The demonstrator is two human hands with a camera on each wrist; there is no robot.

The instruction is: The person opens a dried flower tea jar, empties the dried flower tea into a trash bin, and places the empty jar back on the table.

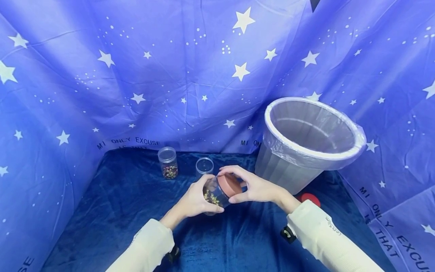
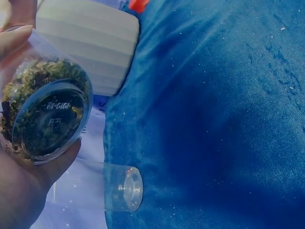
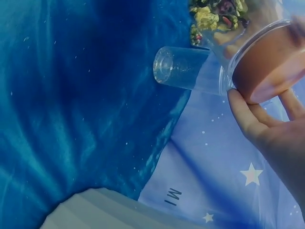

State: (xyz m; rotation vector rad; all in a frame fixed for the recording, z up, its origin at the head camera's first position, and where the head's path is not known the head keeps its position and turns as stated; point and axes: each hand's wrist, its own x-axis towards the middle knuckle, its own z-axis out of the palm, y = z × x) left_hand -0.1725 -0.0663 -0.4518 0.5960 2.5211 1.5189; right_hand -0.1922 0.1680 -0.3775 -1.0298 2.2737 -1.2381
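The left wrist view showed what the head view hid: the underside of the jar, a rounded base with moulded characters. Both wrist views showed the lower part of a clear container, largely hidden in the head view behind the jar and the left hand. Only the head view took in the second jar, with mixed dried bits inside, and the lined mouth of the bin.

The jar was tilted above the dark blue cloth, its capped end toward the right. It was transparent, with yellow-green, dark and reddish dried pieces inside. The left fingers curled round its body; those of the right hand gripped the orange-brown lid at its mouth. Whether the lid sat fully home could not be told.
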